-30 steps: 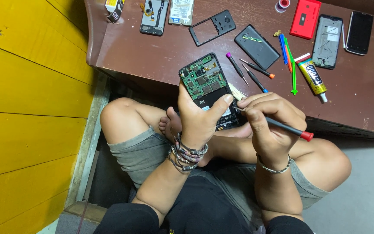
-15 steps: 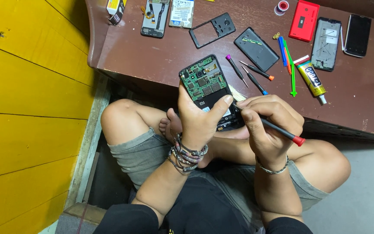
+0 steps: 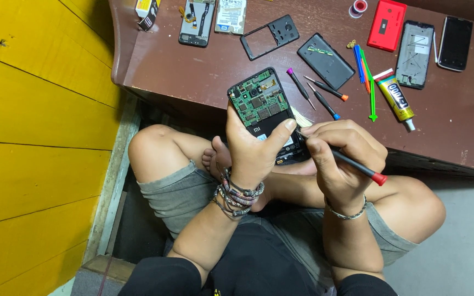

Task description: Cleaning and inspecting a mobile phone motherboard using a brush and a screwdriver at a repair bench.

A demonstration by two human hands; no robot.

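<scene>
Little has moved since the earlier frame: the right hand (image 3: 341,159) has only tilted the screwdriver (image 3: 352,164) slightly, its red end now a little lower. That hand is closed around the dark shaft in a pen-like grip, the tip pressed to the right edge of the opened smartphone (image 3: 264,112). The left hand (image 3: 253,153) wraps the phone's lower half from beneath, thumb laid across the black battery area, holding it up over the person's lap, just off the near edge of the desk (image 3: 193,66).

The phone's back cover is already off and the green circuit board lies bare; the board itself looks still seated, so the work seems to be partway through the teardown.

Beyond the phone, on the desk, lie three small screwdrivers (image 3: 316,90), a black back cover (image 3: 325,53), an empty black frame (image 3: 270,37), coloured pry tools (image 3: 366,68), a tube of glue (image 3: 395,98), a red phone shell (image 3: 386,24) and further stripped handsets (image 3: 415,55).
</scene>
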